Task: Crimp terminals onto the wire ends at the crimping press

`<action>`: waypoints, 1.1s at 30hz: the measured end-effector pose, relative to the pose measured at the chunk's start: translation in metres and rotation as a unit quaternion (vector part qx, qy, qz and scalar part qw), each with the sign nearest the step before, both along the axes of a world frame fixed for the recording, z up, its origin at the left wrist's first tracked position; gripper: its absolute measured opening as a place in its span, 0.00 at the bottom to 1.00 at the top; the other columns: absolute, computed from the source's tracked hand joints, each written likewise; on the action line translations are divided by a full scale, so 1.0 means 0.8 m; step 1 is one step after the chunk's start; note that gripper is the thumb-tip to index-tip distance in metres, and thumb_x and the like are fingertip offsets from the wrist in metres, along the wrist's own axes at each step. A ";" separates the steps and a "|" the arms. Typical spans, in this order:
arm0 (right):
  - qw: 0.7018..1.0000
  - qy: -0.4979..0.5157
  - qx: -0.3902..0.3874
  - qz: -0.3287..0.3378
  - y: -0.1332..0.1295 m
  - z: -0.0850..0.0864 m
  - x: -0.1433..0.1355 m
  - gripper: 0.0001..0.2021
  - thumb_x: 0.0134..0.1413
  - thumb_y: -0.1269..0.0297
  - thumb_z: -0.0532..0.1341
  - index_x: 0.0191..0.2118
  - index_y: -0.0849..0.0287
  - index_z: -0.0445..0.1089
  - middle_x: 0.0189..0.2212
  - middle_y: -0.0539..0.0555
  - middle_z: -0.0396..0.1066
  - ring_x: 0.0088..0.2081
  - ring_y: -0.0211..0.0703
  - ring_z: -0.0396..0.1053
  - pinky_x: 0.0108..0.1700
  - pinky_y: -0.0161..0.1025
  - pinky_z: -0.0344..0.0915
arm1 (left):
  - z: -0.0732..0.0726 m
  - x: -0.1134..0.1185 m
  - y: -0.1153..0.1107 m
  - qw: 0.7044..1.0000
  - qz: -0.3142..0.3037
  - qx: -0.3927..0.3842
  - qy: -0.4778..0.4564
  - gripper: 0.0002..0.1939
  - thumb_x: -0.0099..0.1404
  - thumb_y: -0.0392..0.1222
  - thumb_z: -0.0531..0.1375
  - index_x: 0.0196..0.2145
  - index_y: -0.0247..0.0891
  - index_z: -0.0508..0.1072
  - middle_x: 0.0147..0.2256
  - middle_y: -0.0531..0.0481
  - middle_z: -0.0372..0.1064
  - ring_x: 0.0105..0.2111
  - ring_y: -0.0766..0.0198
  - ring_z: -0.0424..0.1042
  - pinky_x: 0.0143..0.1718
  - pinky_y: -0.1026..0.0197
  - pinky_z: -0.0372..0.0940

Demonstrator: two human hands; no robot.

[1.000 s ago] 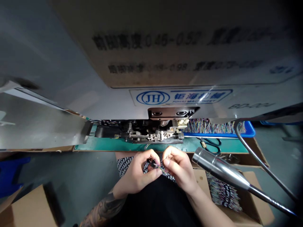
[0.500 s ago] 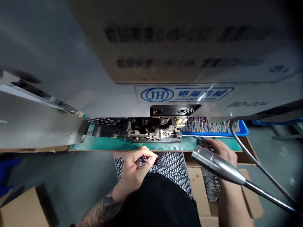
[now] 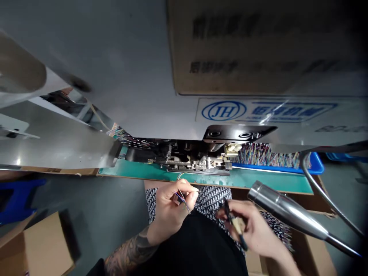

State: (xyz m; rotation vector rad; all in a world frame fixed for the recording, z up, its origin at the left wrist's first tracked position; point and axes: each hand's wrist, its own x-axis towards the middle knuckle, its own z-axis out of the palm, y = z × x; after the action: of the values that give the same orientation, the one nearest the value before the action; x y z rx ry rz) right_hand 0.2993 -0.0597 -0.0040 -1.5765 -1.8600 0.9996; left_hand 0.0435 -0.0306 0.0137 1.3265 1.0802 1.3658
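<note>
In front of the bench edge, my left hand (image 3: 174, 205) is closed in a pinch on several thin coloured wires (image 3: 181, 197). Their ends stick out above and below the fingers. To the right, over my lap, my right hand (image 3: 248, 226) is wrapped round a small hand tool (image 3: 237, 225), black at both ends with a tan middle. Motion blur hides its exact kind. Just beyond my left hand stands the metal head (image 3: 198, 163) of a machine, on a green bench top (image 3: 143, 171).
The grey machine housing (image 3: 129, 76) fills the upper view. A blue tray (image 3: 317, 163) of cut wires stands at the right of the bench. A metal gooseneck lamp (image 3: 287, 211) reaches in beside my right hand. Cardboard boxes (image 3: 47, 245) and a blue stool (image 3: 20, 199) are on the floor.
My right hand has come from the bench below the blue tray towards my lap, now with the hand tool in view. My left hand still pinches the wires. The view has shifted left.
</note>
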 end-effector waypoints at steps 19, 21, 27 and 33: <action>0.935 0.323 -0.145 0.026 -0.018 0.008 -0.098 0.19 0.56 0.60 0.72 0.24 0.57 0.63 0.18 0.44 0.62 0.21 0.33 0.55 0.25 0.32 0.52 | 0.006 -0.001 -0.003 0.978 0.063 0.154 0.129 0.11 0.64 0.25 0.66 0.39 0.40 0.79 0.25 0.59 0.68 0.26 0.68 0.65 0.45 0.52 0.72; 0.932 0.324 -0.160 0.023 -0.017 0.009 -0.097 0.19 0.56 0.60 0.73 0.24 0.57 0.63 0.17 0.45 0.62 0.20 0.33 0.56 0.24 0.32 0.51 | 0.006 0.000 -0.003 0.975 0.067 0.166 0.135 0.12 0.64 0.25 0.66 0.39 0.40 0.80 0.25 0.59 0.67 0.26 0.69 0.64 0.45 0.52 0.72; 0.923 0.334 -0.189 0.018 -0.015 0.011 -0.096 0.23 0.55 0.58 0.75 0.23 0.56 0.60 0.16 0.45 0.61 0.20 0.33 0.55 0.23 0.32 0.51 | 0.007 0.000 -0.003 0.969 0.071 0.181 0.152 0.12 0.64 0.25 0.66 0.40 0.40 0.79 0.26 0.59 0.68 0.26 0.69 0.64 0.46 0.50 0.72; 0.915 0.345 -0.207 0.015 -0.015 0.012 -0.094 0.25 0.52 0.56 0.78 0.22 0.57 0.60 0.16 0.45 0.60 0.19 0.32 0.55 0.22 0.31 0.51 | 0.007 0.001 -0.003 0.965 0.078 0.193 0.159 0.12 0.63 0.24 0.66 0.40 0.40 0.79 0.25 0.59 0.69 0.26 0.68 0.65 0.44 0.51 0.72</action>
State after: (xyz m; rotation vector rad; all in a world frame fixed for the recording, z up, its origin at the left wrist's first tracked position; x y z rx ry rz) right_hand 0.2239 -0.0719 0.0055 -1.1580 -1.2285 1.7724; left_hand 0.0445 -0.0331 0.0193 1.8257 1.1892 1.5721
